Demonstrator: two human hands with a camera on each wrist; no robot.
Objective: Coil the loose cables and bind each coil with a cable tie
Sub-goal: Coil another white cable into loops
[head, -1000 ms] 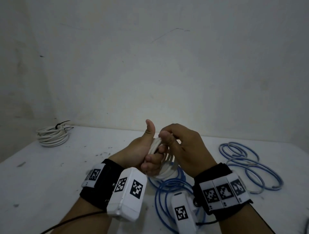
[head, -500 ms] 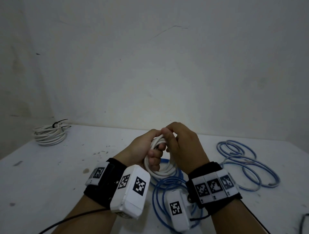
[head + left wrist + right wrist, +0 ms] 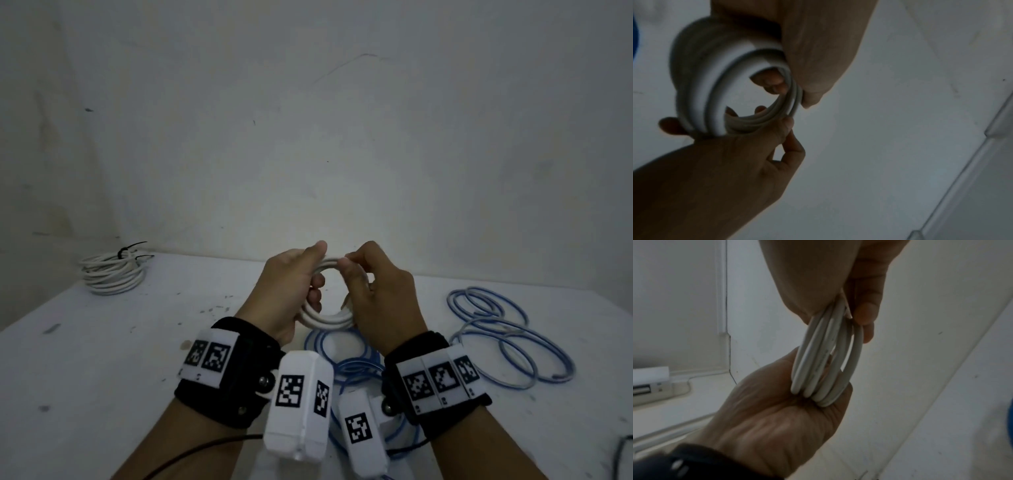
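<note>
A small white cable coil (image 3: 325, 320) of several turns hangs in the air over the table, held upright between both hands. My left hand (image 3: 313, 270) grips its left side, thumb on top and fingers curled through the ring. My right hand (image 3: 352, 284) pinches the right side near the top. In the left wrist view the coil (image 3: 701, 97) shows as an open ring, with my left hand (image 3: 797, 91) above it and my right hand (image 3: 764, 123) below. In the right wrist view the turns of the coil (image 3: 826, 356) lie side by side. No tie shows on this coil.
A loose blue cable (image 3: 342, 349) lies on the white table (image 3: 85, 359) under my hands. Another blue cable (image 3: 507, 332) sprawls at the right. A white coil (image 3: 113, 274) bound with a black tie (image 3: 123, 251) sits far left by the wall. A dark cable end (image 3: 620, 455) pokes in bottom right.
My hands were clasped together at the top of the coil. They have drawn apart to opposite sides, and the coil now shows as an open ring between them.
</note>
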